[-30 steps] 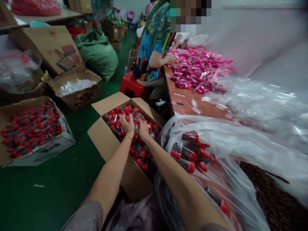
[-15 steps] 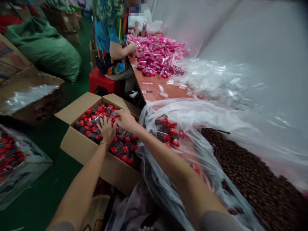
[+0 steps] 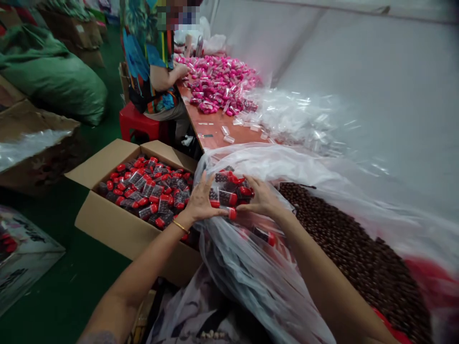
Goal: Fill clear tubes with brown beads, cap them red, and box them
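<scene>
A: What was hard to make out?

B: The worktop's [image 3: 195, 112] near edge; clear plastic sheeting [image 3: 247, 267] lay bunched over it. Heap of clear plastic pieces [image 3: 297, 114] toward the right edge blurred into glare. Printed carton [image 3: 30, 267] at left cut off by the view, most of its contents out of sight.

A: Materials?

B: Small see-through containers [image 3: 226, 198] with glossy red ends, dark rounded bits inside. A cluster lay on the sheeting by the worktop's near left corner. More of the same filled an open brown cardboard box [image 3: 118, 222] beside that corner, flaps folded out. Dark glossy beads [image 3: 344, 243] spread in a bed to the right of the cluster. Shiny pink pieces [image 3: 215, 86] heaped farther along, a co-worker's hand [image 3: 181, 71] at the left edge there.

A: And the wearer's hands?

B: Both well open, thumbs apart from fingers, facing each other across the cluster. Left hand [image 3: 200, 199] curved along its left side, gold-coloured bracelet [image 3: 181, 225] at the wrist; right hand [image 3: 263, 198] cupped its right side. Fingertip contact couldn't be told; no firm grip showed.
</scene>
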{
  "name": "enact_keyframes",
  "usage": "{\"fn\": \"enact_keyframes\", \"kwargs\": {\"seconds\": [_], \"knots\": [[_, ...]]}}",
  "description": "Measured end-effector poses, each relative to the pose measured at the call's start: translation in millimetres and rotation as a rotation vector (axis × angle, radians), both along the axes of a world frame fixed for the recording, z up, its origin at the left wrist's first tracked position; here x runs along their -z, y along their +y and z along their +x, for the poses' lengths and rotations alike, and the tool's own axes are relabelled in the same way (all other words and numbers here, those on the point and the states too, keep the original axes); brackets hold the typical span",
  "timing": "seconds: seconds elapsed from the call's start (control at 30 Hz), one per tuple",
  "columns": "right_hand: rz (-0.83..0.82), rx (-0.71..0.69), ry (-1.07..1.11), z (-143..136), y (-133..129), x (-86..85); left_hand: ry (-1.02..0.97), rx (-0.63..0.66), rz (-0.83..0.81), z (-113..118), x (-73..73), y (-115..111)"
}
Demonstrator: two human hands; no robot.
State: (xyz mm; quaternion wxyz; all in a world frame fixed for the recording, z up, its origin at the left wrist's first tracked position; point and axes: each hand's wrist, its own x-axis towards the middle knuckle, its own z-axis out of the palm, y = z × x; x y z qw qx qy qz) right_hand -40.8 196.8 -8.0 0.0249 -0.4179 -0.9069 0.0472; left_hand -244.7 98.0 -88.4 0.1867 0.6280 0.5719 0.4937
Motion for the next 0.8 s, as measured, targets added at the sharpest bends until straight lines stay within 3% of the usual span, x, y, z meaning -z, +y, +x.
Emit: {"fn": "enact_keyframes", "kwargs": {"seconds": [0.2,0.3,0.43,0.57,0.67,0.8], "knots": [[-0.037,-0.028,0.154,-11.6,-2.3,11.9,-0.04,-0.047,0.01,3.4,-13.0,46.4],[0.042,0.044,0.272,-17.6,-8.0,17.5,0.062,-0.083,-0.021,10.2,-10.5,48.7],[0.217,0.134,0.208,-27.9,-17.2,18.1,0.147,-0.073,-0.039,10.4,-7.4,41.8],[0.256,0.063,0.192,-29.6,-14.7,3.9,0.12,-0.089,-0.048,3.6,-11.5,39.1],[0.098,-0.075,0.3,-27.9,-10.1,-12.1,0.106,-0.108,-0.002,-0.3,-21.6,35.2],[-0.072,-0.174,0.552,-35.5,-15.2,-32.7,-0.068,0.053,0.023,0.4,-46.5,16.3]]}}
